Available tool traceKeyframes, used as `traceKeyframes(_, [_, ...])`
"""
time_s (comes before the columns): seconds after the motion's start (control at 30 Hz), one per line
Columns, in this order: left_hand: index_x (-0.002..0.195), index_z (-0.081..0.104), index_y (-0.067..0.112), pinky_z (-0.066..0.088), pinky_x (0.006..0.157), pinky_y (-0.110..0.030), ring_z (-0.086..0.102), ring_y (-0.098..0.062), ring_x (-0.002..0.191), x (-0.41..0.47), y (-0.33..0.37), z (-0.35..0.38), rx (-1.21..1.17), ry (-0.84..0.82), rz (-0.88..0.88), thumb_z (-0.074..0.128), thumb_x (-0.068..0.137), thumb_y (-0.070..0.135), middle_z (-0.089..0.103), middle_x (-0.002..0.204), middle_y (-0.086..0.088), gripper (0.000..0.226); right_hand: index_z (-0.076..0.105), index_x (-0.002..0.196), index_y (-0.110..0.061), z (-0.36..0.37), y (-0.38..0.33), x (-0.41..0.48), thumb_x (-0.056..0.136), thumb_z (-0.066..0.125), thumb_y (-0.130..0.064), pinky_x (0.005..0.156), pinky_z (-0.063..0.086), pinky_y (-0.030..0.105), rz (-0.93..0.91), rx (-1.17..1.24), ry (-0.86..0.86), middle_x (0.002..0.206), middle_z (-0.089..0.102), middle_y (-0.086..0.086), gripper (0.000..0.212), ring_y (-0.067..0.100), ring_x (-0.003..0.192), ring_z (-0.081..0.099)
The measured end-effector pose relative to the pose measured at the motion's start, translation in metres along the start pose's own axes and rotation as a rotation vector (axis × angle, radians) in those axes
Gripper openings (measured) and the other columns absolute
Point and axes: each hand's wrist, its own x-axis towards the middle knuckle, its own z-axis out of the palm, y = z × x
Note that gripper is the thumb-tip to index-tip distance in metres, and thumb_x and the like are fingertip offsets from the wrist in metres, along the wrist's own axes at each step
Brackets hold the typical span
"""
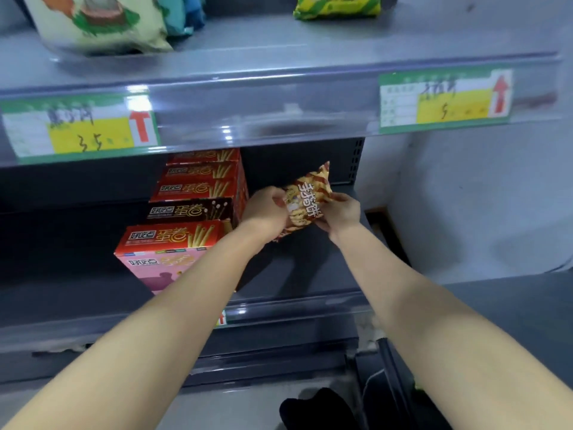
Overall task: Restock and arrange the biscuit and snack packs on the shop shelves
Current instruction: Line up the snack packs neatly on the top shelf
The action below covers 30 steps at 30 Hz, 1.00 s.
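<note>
Two bare arms come in from the bottom, from 7 o'clock and 5 o'clock, and meet in the middle. Low down between them, at 6 o'clock, is a dark thing point(310, 408). I cannot tell what it is.

The left hand point(263, 209) and the right hand point(341, 212) both hold one snack pack point(305, 203). The fingers of each hand are curled round one side of it, left hand on the left edge and right hand on the right edge. The pack is red and gold with white writing. It is tilted, and its top corner points to 1 o'clock. It looks to be just above the middle shelf point(310, 268), not set down yet.

At 9 o'clock from the pack, just beside the left hand, are the biscuit boxes point(198, 184). Red ones are stacked at the back, with a dark brown box point(189, 209) in front of them. Nearest is a front box point(173, 235), orange-red on top and pink below. They sit in a tidy line.

At 12 o'clock the top shelf point(279, 41) holds a big pale bag point(93, 23), some blue packs point(183, 13) and a yellow-green bag point(338, 6). Two price tags point(80, 128) hang on its front edge.

I think the box part is done. This snack pack is the only one of its kind I can see on the middle shelf, so that row looks only just begun. The bags on the top shelf sit well apart too. I think a lot of filling is left to do.
</note>
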Motion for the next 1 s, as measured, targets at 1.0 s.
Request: traceKeyframes(1.0, [0.082, 0.071, 0.019, 0.058, 0.08, -0.038, 0.07, -0.016, 0.085, -0.242, 0.079, -0.136, -0.515, -0.051, 0.54, 0.067, 0.086, 0.018, 0.073, 0.091, -0.002, 0.006, 0.064, 0.107, -0.019, -0.048, -0.116, -0.36, 0.091, 0.061, -0.017, 0.071, 0.051, 0.017, -0.947, -0.24, 0.204, 0.091, 0.064, -0.013, 0.017, 0.004, 0.085, 0.061])
